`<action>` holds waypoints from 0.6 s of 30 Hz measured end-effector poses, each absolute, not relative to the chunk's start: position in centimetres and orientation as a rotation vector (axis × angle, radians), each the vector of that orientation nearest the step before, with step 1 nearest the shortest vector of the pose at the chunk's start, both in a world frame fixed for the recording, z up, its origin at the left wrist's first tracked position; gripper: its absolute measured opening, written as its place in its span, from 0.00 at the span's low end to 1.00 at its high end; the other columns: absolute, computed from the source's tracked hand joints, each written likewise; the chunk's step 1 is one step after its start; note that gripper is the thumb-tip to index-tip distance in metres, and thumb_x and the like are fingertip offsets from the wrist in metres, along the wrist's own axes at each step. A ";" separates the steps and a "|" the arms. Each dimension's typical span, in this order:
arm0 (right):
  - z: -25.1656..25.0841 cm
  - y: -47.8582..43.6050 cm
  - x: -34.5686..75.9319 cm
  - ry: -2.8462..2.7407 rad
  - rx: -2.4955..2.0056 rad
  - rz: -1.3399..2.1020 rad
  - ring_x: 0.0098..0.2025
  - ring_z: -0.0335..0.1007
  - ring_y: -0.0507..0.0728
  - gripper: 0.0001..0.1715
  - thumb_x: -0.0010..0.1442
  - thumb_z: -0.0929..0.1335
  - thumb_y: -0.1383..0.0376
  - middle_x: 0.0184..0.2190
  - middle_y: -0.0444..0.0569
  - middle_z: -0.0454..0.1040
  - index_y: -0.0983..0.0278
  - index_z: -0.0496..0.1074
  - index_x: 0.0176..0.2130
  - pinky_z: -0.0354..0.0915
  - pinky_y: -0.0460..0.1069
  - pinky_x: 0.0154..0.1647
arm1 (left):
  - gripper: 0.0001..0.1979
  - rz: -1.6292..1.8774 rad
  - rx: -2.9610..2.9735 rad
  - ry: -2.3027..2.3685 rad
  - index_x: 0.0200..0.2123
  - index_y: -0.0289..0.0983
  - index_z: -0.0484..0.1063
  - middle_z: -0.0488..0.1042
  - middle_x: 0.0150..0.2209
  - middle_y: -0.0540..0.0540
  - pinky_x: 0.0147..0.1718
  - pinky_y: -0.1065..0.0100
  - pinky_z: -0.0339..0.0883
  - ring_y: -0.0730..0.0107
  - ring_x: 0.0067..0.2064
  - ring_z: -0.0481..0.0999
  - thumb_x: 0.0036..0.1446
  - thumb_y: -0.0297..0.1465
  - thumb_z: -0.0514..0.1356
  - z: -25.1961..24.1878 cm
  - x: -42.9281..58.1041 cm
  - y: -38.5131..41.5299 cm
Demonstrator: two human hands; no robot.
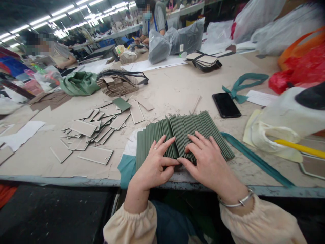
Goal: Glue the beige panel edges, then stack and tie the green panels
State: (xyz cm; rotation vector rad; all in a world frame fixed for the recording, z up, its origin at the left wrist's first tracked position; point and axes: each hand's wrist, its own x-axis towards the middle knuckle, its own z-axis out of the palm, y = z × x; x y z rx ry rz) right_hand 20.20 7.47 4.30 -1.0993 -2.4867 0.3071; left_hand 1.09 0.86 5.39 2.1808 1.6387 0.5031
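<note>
A tight row of thin green rectangular pieces (195, 125) stands on edge near the table's front edge. A gap or step divides it into a left and a right section. My left hand (157, 162) rests on the left section with spread fingers. On the right section lies my right hand (208, 159), its fingers apart and its thumb stretched toward my left hand. My thumbs and left index finger are close together at the row's near side. Beneath the row's left end, a teal cloth strip (127, 169) sticks out; a teal strip (256, 159) also runs out at its right.
Left of the row lie loose beige-faced pieces (86, 128) in a pile. Behind them is a strapped bundle (116, 84). A phone (226, 105), a cut-open white plastic jug (284, 115) and a red bag (302, 69) are at right. Other people sit farther back.
</note>
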 end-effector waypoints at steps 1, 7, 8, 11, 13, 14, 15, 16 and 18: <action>4.1 7.3 19.9 -2.455 -1.117 0.301 0.64 0.52 0.68 0.12 0.58 0.68 0.56 0.57 0.56 0.67 0.62 0.69 0.36 0.48 0.71 0.61 | 0.19 0.499 2.181 1.638 0.42 0.49 0.79 0.48 0.69 0.53 0.62 0.38 0.40 0.49 0.69 0.39 0.51 0.23 0.57 5.4 1.1 0.9; 3.6 6.9 19.0 -2.349 -1.192 0.307 0.63 0.55 0.68 0.13 0.56 0.67 0.62 0.56 0.55 0.68 0.61 0.67 0.42 0.48 0.71 0.61 | 0.19 0.578 2.162 1.605 0.41 0.48 0.79 0.49 0.68 0.52 0.63 0.38 0.40 0.49 0.69 0.41 0.51 0.22 0.56 5.6 0.8 0.6; 3.6 6.9 18.9 -2.352 -1.196 0.303 0.63 0.55 0.68 0.14 0.56 0.67 0.63 0.56 0.55 0.68 0.61 0.67 0.44 0.47 0.72 0.61 | 0.19 0.631 2.145 1.616 0.39 0.46 0.79 0.51 0.68 0.52 0.63 0.39 0.42 0.51 0.69 0.43 0.50 0.22 0.56 5.7 0.6 0.5; 3.7 6.9 18.8 -2.365 -1.194 0.285 0.63 0.55 0.69 0.16 0.56 0.66 0.63 0.57 0.54 0.68 0.60 0.68 0.46 0.46 0.72 0.61 | 0.17 0.773 2.091 1.699 0.33 0.42 0.79 0.59 0.64 0.50 0.63 0.42 0.45 0.54 0.68 0.49 0.48 0.19 0.54 5.9 -0.4 0.2; 3.7 6.9 18.9 -2.379 -1.199 0.275 0.63 0.54 0.69 0.15 0.57 0.66 0.63 0.58 0.54 0.67 0.60 0.68 0.46 0.45 0.72 0.61 | 0.17 0.775 2.082 1.755 0.30 0.42 0.79 0.63 0.62 0.50 0.64 0.41 0.44 0.54 0.67 0.51 0.47 0.19 0.53 5.9 -1.0 0.0; 3.7 6.9 18.9 -2.389 -1.201 0.271 0.63 0.54 0.68 0.15 0.57 0.66 0.63 0.58 0.54 0.67 0.60 0.68 0.45 0.45 0.72 0.61 | 0.17 0.755 2.086 1.772 0.30 0.42 0.79 0.64 0.61 0.50 0.63 0.41 0.43 0.54 0.67 0.51 0.47 0.19 0.53 5.8 -1.2 0.0; 3.7 6.9 18.9 -2.399 -1.204 0.268 0.64 0.54 0.68 0.15 0.57 0.66 0.62 0.58 0.54 0.66 0.60 0.69 0.45 0.45 0.72 0.61 | 0.17 0.729 2.093 1.780 0.30 0.42 0.79 0.64 0.61 0.50 0.63 0.40 0.42 0.54 0.67 0.51 0.47 0.19 0.53 5.7 -1.3 -0.1; 3.7 6.9 18.9 -2.408 -1.205 0.265 0.64 0.54 0.68 0.15 0.57 0.65 0.62 0.58 0.54 0.66 0.60 0.69 0.45 0.46 0.72 0.61 | 0.17 0.708 2.102 1.781 0.30 0.43 0.79 0.64 0.61 0.50 0.63 0.40 0.42 0.54 0.67 0.51 0.47 0.19 0.53 5.7 -1.4 -0.1; 3.6 6.9 18.9 -2.417 -1.206 0.256 0.64 0.53 0.68 0.15 0.57 0.65 0.62 0.59 0.54 0.66 0.61 0.69 0.45 0.46 0.72 0.61 | 0.18 0.686 2.117 1.778 0.31 0.44 0.80 0.64 0.61 0.51 0.63 0.39 0.41 0.54 0.67 0.51 0.47 0.20 0.53 5.5 -1.3 -0.1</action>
